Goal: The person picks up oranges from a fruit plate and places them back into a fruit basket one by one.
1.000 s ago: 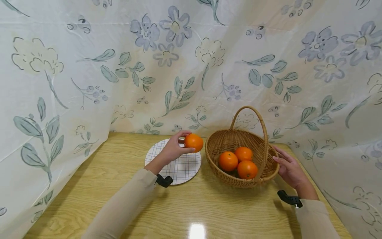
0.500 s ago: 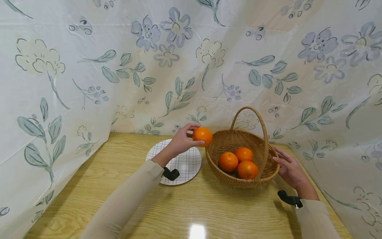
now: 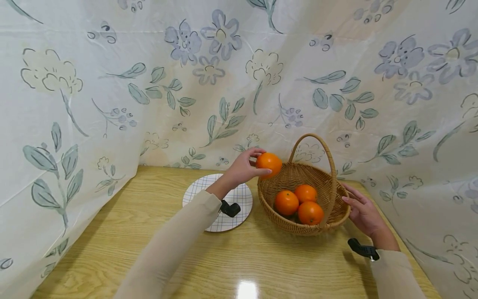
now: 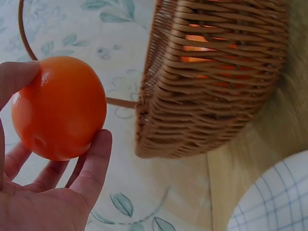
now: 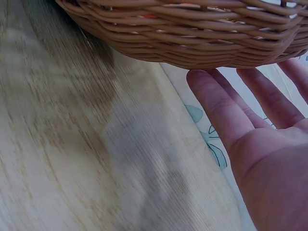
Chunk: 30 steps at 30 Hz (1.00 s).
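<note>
My left hand (image 3: 242, 168) pinches an orange (image 3: 269, 165) between thumb and fingers. It holds the fruit in the air at the left rim of a wicker basket (image 3: 291, 226). In the left wrist view the orange (image 4: 60, 108) is gripped from its sides, apart from the basket wall (image 4: 211, 106). Three more oranges (image 3: 286, 202) lie together inside the basket. My right hand (image 3: 367, 216) touches the basket's right side. In the right wrist view its fairly straight fingers (image 5: 221, 106) reach the woven wall.
A round white plate with a blue grid (image 3: 228, 211) lies left of the basket, partly under the left forearm. The basket's tall arched handle (image 3: 330, 162) rises over its opening. Floral cloth (image 3: 224, 83) hangs behind the wooden table (image 3: 209, 265) and at both sides.
My left hand has carried the orange to the right and slightly up, from over the plate to the basket's left rim. The right hand and basket have stayed in place.
</note>
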Tool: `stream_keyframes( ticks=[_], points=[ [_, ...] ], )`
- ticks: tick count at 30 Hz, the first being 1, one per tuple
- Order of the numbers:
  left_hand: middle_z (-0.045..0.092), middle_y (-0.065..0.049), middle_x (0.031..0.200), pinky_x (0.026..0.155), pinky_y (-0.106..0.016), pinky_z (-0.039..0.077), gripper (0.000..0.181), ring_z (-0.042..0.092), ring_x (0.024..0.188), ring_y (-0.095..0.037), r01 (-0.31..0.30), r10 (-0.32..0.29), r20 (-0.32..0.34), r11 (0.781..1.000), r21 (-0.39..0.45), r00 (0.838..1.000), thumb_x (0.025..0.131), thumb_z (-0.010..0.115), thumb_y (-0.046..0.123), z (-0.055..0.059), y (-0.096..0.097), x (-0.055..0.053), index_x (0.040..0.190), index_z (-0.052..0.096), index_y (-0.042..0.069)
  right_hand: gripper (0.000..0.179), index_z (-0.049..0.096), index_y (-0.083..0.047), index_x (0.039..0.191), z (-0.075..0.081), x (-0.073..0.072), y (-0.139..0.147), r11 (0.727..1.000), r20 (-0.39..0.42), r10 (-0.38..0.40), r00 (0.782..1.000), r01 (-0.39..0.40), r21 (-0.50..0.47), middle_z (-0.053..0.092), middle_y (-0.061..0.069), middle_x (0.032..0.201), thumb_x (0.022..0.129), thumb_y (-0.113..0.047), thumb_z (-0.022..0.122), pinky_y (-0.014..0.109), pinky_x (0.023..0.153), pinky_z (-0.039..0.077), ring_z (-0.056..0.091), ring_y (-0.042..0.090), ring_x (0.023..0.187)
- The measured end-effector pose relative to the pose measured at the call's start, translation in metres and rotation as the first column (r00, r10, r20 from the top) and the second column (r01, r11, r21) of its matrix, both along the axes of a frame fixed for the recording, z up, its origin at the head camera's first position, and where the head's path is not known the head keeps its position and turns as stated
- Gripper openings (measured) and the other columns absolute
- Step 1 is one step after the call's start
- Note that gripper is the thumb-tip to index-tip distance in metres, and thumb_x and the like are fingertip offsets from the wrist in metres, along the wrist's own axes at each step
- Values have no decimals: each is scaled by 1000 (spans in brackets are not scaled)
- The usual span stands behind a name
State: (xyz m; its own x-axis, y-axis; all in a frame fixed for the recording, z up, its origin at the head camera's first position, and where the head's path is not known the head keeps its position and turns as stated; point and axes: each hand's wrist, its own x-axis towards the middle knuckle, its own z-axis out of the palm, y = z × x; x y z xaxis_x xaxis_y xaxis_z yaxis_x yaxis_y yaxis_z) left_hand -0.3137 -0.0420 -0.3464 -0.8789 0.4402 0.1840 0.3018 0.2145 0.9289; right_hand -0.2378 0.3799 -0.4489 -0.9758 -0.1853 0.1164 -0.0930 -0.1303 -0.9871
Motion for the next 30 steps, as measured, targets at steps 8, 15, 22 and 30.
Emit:
stream_keyframes(
  ticks=[8, 15, 22, 30],
  points=[
    [58, -7, 134, 86, -36, 59, 58, 62, 108, -25, -8, 8, 7, 999, 52, 1000, 84, 85, 31, 6, 28, -10, 136, 59, 23, 57, 28, -14, 163, 1, -5, 1, 1000, 7, -9, 1000, 9, 5, 55, -18, 135, 108, -6, 44, 23, 91, 58, 64, -2, 115],
    [58, -7, 134, 85, -35, 58, 60, 61, 109, -23, -40, 34, 67, 994, 102, 997, 83, 86, 31, 2, 54, -17, 136, 59, 23, 57, 29, -13, 162, 0, -11, 3, 1000, 1, 10, 1000, -10, -10, 57, -18, 134, 108, -5, 44, 24, 91, 58, 64, -1, 115],
    [57, -10, 135, 95, -43, 59, 58, 60, 109, -22, -47, 13, 162, 978, 205, 987, 85, 85, 24, -7, 74, -19, 135, 59, 19, 57, 29, -12, 162, 0, -10, 5, 1000, 1, 4, 1000, -4, -14, 57, -17, 134, 108, -5, 45, 24, 91, 58, 64, -1, 115],
    [59, -10, 130, 93, -42, 60, 60, 62, 105, -22, -53, 13, 221, 983, 178, 975, 85, 85, 17, -22, 85, -22, 137, 57, 14, 57, 28, -13, 163, -1, -12, 5, 1000, 3, 10, 1000, -10, -8, 56, -17, 135, 108, -5, 44, 25, 91, 59, 64, -1, 116]
  ],
)
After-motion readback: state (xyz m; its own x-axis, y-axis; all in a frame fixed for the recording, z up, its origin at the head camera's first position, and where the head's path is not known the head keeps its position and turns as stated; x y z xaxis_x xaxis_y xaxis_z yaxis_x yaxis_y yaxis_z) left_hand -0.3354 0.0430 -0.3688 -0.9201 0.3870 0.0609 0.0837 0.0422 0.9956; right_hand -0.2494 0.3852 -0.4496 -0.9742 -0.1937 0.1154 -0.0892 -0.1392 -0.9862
